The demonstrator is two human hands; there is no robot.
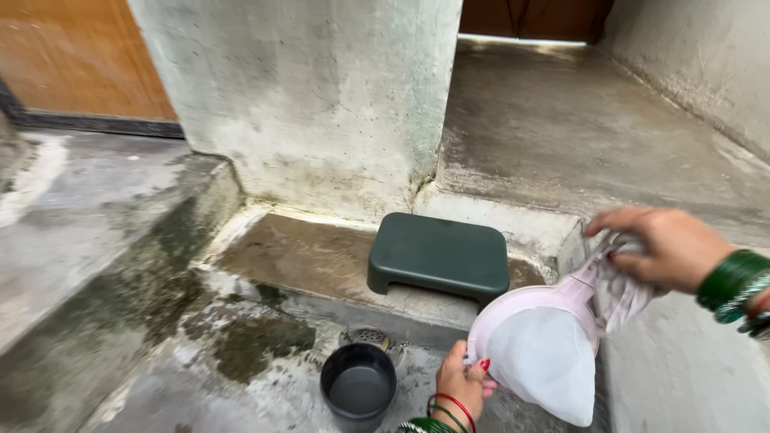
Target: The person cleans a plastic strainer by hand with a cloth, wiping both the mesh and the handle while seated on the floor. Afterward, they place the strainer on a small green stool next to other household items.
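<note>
From my feed I see the left hand (pixel 459 383) low in the frame, its fingers (pixel 481 366) pinching the near rim of a pale pink round plastic basin (pixel 525 309) that is tipped on edge, its white inner face (pixel 547 361) turned toward the camera. The right hand (pixel 666 244), with green bangles at the wrist, is closed around the basin's far upper edge together with a bunched piece of pale cloth (pixel 624 297) — both hands are clenched on it, so the basin hangs in the air between them, above the wet concrete floor (pixel 241 377). Just left of the left hand stands a small dark grey round plastic bucket (pixel 358 387), upright on the floor, and a round metal drain cover (pixel 367 336) sits right behind it. Beyond the basin, a dark green low plastic stool (pixel 439 255) rests on a raised concrete step (pixel 305 256), set against a stained grey wall (pixel 321 96).
</note>
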